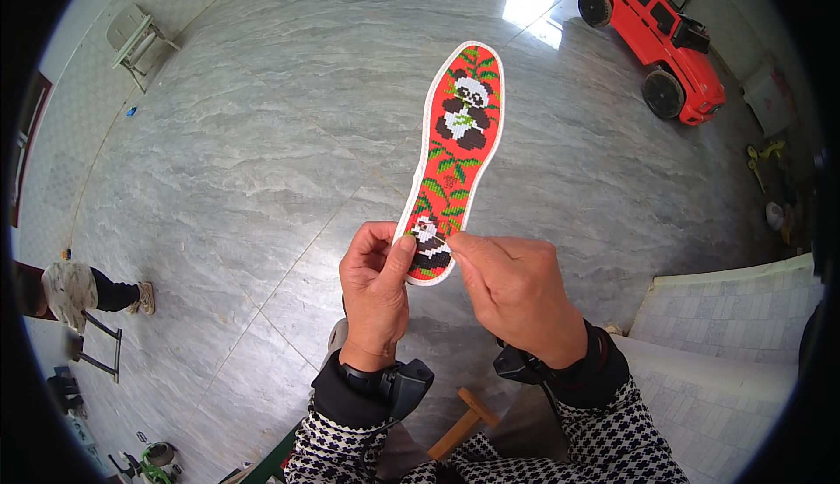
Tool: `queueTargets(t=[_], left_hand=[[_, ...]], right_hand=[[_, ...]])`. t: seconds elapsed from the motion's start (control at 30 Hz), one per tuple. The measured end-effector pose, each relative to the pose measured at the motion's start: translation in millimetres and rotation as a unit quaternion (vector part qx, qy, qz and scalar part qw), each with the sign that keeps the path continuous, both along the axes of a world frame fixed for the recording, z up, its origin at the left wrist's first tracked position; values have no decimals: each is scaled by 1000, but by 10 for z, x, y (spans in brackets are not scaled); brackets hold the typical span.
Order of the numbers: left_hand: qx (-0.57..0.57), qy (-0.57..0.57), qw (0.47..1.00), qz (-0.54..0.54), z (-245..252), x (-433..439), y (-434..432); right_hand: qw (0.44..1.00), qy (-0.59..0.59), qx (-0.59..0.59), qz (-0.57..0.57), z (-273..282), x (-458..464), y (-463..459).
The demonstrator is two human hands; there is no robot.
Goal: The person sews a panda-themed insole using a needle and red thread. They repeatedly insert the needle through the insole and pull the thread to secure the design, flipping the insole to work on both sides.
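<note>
A red shoe insole (pixel 453 162) with cross-stitched pandas, green leaves and a white edge stands out from my hands over the floor. My left hand (pixel 380 287) grips its lower end at the left edge, the thumb on top beside the lower panda. At the right edge is my right hand (pixel 518 287), its thumb and forefinger pinched together on a thin needle-like piece (pixel 440 238) that lies over the lower panda. Whether a thread runs from it is too small to tell.
A wooden T-shaped piece (pixel 466 421) is near my lap. A red toy car (pixel 656 37) stands at the upper right, a folding chair (pixel 134 41) at the upper left. Another person (pixel 75 293) is at the left edge. A pale tiled surface (pixel 728 313) lies to the right.
</note>
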State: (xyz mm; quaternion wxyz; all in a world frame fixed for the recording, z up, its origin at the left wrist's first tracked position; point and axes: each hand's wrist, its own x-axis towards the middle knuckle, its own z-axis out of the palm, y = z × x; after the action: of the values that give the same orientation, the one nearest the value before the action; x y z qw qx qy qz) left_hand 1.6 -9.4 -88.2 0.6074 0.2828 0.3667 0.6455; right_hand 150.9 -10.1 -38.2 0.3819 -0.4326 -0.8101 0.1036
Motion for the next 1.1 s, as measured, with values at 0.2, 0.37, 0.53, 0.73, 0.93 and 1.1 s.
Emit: queueTargets(t=[0.2,0.37,0.53,0.73,0.93,1.1], left_hand=[[0,-1,1000,-2,31,11,-2],[0,1,1000,2,48,19,-3],[0,15,1000,-2,47,8,4],[13,101,995,2,41,18,-24],[131,370,918,51,-30,13,-11],[151,408,897,84,-13,112,18]], right_hand=[[1000,-2,4,4,8,7,9],[1000,-5,3,3,15,5,8],[1000,-4,-5,2,20,3,8],[1000,-2,-23,-1,42,6,-1],[999,-29,-39,-14,82,1,-38],[997,-33,-52,-36,132,87,-21]])
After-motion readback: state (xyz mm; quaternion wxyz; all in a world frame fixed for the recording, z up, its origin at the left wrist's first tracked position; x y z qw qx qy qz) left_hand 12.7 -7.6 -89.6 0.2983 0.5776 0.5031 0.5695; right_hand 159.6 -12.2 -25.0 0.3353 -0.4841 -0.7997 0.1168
